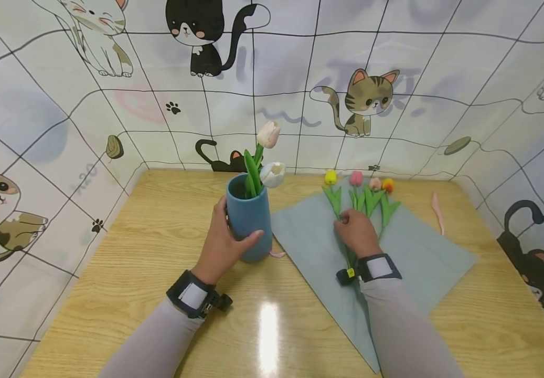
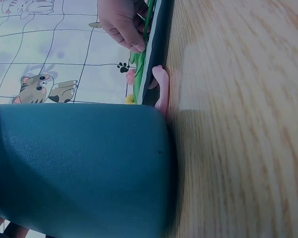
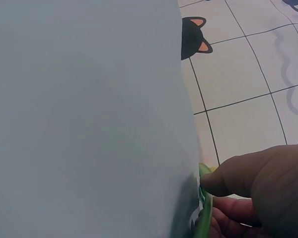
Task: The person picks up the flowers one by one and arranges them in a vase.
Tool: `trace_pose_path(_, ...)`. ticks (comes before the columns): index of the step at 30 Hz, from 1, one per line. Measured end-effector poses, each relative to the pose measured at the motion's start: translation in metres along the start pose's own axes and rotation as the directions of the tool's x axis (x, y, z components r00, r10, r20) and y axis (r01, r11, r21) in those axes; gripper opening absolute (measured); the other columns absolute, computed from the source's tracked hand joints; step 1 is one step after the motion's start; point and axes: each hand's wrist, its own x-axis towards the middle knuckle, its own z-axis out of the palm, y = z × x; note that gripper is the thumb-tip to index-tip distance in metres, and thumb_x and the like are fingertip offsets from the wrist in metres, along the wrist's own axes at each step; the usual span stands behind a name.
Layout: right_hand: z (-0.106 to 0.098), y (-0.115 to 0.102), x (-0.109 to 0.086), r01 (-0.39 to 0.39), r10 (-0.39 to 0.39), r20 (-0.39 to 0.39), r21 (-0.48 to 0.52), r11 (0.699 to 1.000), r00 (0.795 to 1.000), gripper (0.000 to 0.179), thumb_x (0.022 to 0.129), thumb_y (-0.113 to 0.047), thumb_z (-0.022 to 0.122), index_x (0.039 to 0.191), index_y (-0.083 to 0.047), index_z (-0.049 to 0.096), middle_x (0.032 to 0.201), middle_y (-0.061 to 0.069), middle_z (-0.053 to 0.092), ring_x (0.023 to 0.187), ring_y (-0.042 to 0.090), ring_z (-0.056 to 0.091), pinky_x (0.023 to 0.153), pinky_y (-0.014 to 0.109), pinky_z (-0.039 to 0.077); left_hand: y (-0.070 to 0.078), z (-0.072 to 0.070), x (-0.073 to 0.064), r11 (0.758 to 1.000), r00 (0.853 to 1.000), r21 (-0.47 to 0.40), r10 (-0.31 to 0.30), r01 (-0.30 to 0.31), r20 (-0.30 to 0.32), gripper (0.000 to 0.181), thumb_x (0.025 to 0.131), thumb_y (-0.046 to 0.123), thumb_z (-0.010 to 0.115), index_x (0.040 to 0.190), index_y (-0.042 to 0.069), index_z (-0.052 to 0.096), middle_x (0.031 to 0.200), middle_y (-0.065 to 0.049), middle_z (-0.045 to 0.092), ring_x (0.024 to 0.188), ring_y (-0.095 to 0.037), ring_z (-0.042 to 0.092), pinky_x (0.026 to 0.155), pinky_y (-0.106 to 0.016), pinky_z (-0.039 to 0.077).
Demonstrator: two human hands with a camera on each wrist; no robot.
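Observation:
My left hand (image 1: 226,244) grips a blue vase (image 1: 250,226) that stands upright on the table, thumb across its front. Two artificial tulips, one pale pink (image 1: 268,135) and one white (image 1: 273,174), lean out of its mouth with green leaves. In the left wrist view the vase wall (image 2: 84,168) fills much of the picture. On a grey-blue sheet of wrapping paper (image 1: 423,257), my right hand (image 1: 359,231) pinches the green stem (image 3: 204,213) of a yellow tulip (image 1: 330,177). Beside it lie a pink tulip (image 1: 355,178), a peach tulip (image 1: 374,184) and an orange tulip (image 1: 387,185).
A pink ribbon (image 1: 437,212) lies right of the paper, and another pink strip (image 2: 161,88) pokes out between vase and paper. Behind the wooden table (image 1: 158,220) hangs a cloth (image 1: 281,68) printed with cats and grid lines. Both wrists wear strapped cameras.

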Motion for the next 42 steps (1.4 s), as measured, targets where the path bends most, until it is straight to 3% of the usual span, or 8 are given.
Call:
trace_pose_path(11, 0.0012, 0.0028, 0.0027, -0.005, 0.005, -0.020, -0.007, 1.000, 1.000, 0.039, 0.099, -0.021, 0.054, 0.128, 0.003, 0.065, 0.124, 0.022, 0.070, 0.100, 0.034, 0.065, 0.083, 0.046, 0.054, -0.0003, 0.0006, -0.0003, 1.000, 1.000, 0.003, 0.010, -0.010, -0.006, 0.109, 0.085, 0.033, 0.087, 0.164, 0.020, 0.014, 0.158, -0.011, 0.036, 0.146, -0.033, 0.043, 0.116, -0.066, 0.039)
trace_pose_path(28, -0.0044, 0.0017, 0.0010, -0.023, 0.022, 0.005, 0.038, 0.999, 1.000, 0.039, 0.100, -0.021, 0.054, 0.130, 0.002, 0.066, 0.127, 0.022, 0.069, 0.102, 0.034, 0.063, 0.084, 0.044, 0.053, 0.0012, 0.0011, 0.0004, 1.000, 1.000, -0.005, 0.014, -0.014, -0.005, 0.108, 0.085, 0.033, 0.087, 0.164, 0.019, 0.015, 0.157, -0.012, 0.037, 0.146, -0.033, 0.043, 0.116, -0.066, 0.039)
trace_pose_path(42, -0.0062, 0.0098, 0.0064, -0.052, 0.041, 0.064, 0.188, 0.981, 0.997, 0.043, 0.102, -0.027, 0.056, 0.136, -0.001, 0.063, 0.133, 0.021, 0.065, 0.114, 0.034, 0.061, 0.094, 0.046, 0.053, 0.0020, 0.0014, 0.0001, 1.000, 1.000, 0.004, 0.010, -0.010, -0.006, 0.109, 0.085, 0.032, 0.087, 0.164, 0.019, 0.013, 0.158, -0.012, 0.036, 0.147, -0.034, 0.042, 0.117, -0.066, 0.038)
